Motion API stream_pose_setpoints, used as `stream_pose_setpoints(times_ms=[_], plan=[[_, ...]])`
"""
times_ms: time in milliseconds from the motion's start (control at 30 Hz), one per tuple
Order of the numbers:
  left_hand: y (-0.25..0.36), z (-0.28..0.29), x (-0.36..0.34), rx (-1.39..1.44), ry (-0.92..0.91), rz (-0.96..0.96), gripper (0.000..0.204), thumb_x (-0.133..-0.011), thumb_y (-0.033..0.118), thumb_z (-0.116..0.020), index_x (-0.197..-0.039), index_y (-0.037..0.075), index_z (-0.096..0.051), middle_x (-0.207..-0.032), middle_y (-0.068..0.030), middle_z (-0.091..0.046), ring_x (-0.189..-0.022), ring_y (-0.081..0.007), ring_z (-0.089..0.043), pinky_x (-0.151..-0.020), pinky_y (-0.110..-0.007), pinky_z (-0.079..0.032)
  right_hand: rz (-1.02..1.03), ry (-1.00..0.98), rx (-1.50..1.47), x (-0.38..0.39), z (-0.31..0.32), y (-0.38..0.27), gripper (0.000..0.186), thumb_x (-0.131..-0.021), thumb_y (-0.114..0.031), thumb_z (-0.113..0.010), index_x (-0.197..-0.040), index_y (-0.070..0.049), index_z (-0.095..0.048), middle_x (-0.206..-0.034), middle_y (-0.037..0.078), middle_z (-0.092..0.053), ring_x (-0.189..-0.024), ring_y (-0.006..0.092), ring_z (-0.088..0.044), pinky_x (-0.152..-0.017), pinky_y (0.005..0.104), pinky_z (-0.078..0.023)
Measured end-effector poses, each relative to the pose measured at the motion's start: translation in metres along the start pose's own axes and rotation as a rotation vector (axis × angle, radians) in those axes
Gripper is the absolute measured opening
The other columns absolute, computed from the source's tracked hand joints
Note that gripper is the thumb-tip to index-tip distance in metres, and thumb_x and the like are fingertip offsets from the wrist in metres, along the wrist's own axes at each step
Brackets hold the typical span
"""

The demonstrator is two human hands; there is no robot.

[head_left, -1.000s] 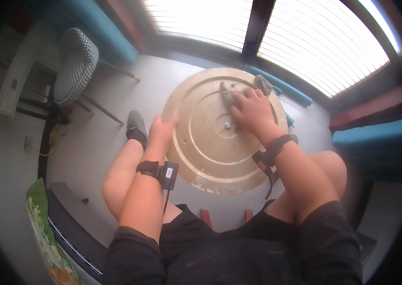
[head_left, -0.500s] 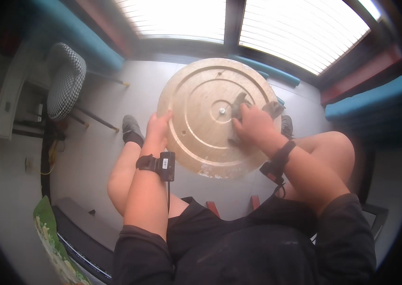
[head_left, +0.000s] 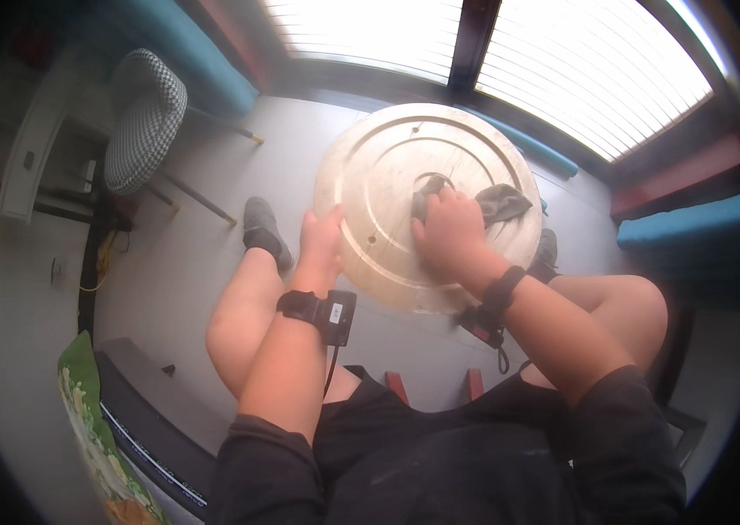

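Observation:
A large round, pale beige disc [head_left: 387, 175] with concentric grooves and small holes is held upright or tilted in front of me; which, I cannot tell. My left hand [head_left: 322, 241] grips its left rim. My right hand [head_left: 449, 227] is closed on a crumpled grey cloth [head_left: 501, 203], pressed against the middle of the disc and covering the hub, with a loose end of cloth lying to the right. Black straps with small devices are on both my wrists.
A checked chair [head_left: 138, 122] with thin legs stands at left by a white desk [head_left: 24, 157]. Windows line the far side, with blue rolls [head_left: 545, 157] beneath. A blue padded piece [head_left: 685, 219] is at right. Green patterned fabric [head_left: 90, 411] lies at lower left; red legs [head_left: 396, 385] show below.
My right hand with the cloth has moved from the disc's upper right down and inward over the central hub, which it now hides. My left hand stays on the rim.

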State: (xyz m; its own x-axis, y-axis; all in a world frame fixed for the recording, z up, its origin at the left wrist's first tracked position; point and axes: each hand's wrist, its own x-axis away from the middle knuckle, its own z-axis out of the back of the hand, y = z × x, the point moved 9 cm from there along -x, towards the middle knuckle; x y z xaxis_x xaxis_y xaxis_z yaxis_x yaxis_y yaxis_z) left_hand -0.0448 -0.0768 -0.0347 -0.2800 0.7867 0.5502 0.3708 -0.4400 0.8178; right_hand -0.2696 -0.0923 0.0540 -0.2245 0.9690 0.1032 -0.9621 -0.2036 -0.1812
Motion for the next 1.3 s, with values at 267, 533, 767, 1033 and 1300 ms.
stream_pose_setpoints(times_ms=[267,533,767,1033,1300], plan=[[0.001,-0.007,-0.007,-0.026,-0.11,-0.007,0.042,-0.099,0.007,-0.065,-0.136,-0.005,-0.048,-0.123,-0.0207,-0.064,-0.109,-0.0314,-0.067,-0.092,-0.046,-0.058,0.247,0.108,-0.349,0.021,0.001,-0.079,0.033,-0.085,-0.031,-0.068,-0.105,-0.004,-0.066,-0.107,0.016,-0.062,-0.103,0.033,-0.062,-0.088,0.0446,-0.049],[0.012,-0.004,-0.004,-0.036,-0.082,0.002,0.044,-0.095,0.008,-0.071,-0.133,-0.007,-0.053,-0.123,-0.0194,-0.066,-0.11,-0.0304,-0.065,-0.09,-0.044,-0.055,0.631,0.066,-0.372,0.091,0.003,-0.098,0.028,-0.074,-0.023,-0.074,-0.101,-0.016,-0.068,-0.097,0.008,-0.058,-0.093,0.0292,-0.059,-0.076,0.0413,-0.047],[0.002,0.011,-0.006,-0.11,0.02,0.006,0.053,-0.093,0.01,-0.074,-0.138,-0.008,-0.051,-0.127,-0.0214,-0.065,-0.113,-0.0311,-0.066,-0.093,-0.044,-0.055,0.673,-0.186,-0.24,0.105,0.009,-0.043,0.041,-0.078,-0.026,-0.078,-0.118,-0.028,-0.072,-0.104,0.004,-0.059,-0.103,0.0264,-0.06,-0.081,0.04,-0.05],[0.001,0.019,-0.003,-0.176,0.116,-0.032,0.047,-0.093,0.012,-0.075,-0.13,-0.008,-0.054,-0.119,-0.0211,-0.068,-0.104,-0.0314,-0.069,-0.088,-0.045,-0.057,0.471,-0.229,0.055,0.093,0.046,0.063,0.047,-0.075,-0.028,-0.087,-0.121,-0.032,-0.076,-0.112,0.001,-0.063,-0.113,0.0256,-0.059,-0.095,0.0411,-0.049],[0.005,0.019,-0.009,-0.291,0.121,-0.098,0.05,-0.092,0.021,-0.078,-0.128,-0.008,-0.059,-0.12,-0.0201,-0.07,-0.104,-0.0286,-0.069,-0.09,-0.04,-0.055,-0.002,-0.053,-0.063,0.048,0.049,0.145,0.046,-0.078,-0.015,-0.081,-0.122,-0.028,-0.077,-0.125,0.007,-0.061,-0.123,0.032,-0.054,-0.105,0.0434,-0.048]])
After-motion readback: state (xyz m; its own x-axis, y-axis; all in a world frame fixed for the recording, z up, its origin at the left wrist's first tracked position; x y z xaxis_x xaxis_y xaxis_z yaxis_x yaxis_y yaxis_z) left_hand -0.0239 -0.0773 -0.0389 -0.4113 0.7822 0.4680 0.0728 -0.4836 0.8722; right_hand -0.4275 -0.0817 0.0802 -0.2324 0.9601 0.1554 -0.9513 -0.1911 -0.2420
